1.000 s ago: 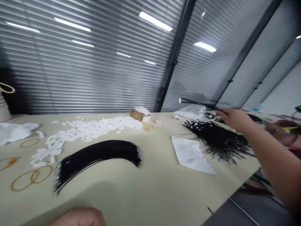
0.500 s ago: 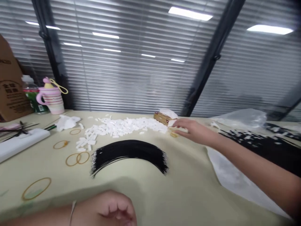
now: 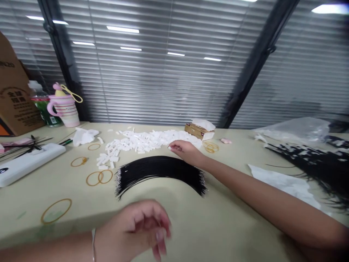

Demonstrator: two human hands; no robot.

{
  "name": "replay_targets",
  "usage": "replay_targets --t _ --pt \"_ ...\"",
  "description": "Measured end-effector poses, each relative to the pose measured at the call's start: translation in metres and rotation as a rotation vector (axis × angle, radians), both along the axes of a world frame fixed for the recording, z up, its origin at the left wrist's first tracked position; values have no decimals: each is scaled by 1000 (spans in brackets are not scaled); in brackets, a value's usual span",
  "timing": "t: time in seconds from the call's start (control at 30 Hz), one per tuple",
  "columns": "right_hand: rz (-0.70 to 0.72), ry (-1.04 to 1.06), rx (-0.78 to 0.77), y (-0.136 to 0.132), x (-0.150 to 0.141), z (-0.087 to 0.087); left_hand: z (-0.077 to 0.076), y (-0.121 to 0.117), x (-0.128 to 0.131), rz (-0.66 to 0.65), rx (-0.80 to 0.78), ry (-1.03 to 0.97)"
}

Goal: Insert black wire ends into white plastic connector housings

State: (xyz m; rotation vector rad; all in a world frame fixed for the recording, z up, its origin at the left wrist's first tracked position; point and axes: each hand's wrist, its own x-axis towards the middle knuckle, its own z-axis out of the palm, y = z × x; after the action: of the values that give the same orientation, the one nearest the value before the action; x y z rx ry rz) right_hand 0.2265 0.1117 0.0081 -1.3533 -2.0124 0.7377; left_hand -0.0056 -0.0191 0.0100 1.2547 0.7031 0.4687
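My right hand (image 3: 183, 148) reaches over the front edge of a pile of small white plastic pieces (image 3: 147, 140). Its fingers are pinched together, with one white piece (image 3: 169, 148) at their tips. Just below lies a curved bundle of black wires (image 3: 160, 166), their metallic ends showing at both sides. Near the bottom edge, my left hand (image 3: 147, 227) hovers in front of the bundle, palm turned inward. Its fingers are loosely curled and apart, slightly blurred, and nothing shows in them.
Several rubber bands (image 3: 99, 177) lie at left beside a white device (image 3: 32, 163). A tissue pack (image 3: 199, 131) stands at the back, with more rubber bands (image 3: 210, 147) before it. More black wires (image 3: 313, 167) and a plastic bag (image 3: 302, 129) are at right. A pink cup (image 3: 65, 109) stands back left.
My right hand has moved left from beside the tissue pack to the white pieces. My left hand has risen and its fingers have loosened. The view has shifted slightly.
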Motion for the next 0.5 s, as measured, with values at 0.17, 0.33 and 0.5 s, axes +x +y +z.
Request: replay_targets --t 0.17,0.33,0.5 --pt "190 463 -280 -61 -49 10 -5 20 -5 532 237 3" --pt "313 729 -523 -92 -70 6 -4 27 -9 446 240 13" --pt "305 803 -588 -91 -67 -3 -5 27 -9 404 304 -33"
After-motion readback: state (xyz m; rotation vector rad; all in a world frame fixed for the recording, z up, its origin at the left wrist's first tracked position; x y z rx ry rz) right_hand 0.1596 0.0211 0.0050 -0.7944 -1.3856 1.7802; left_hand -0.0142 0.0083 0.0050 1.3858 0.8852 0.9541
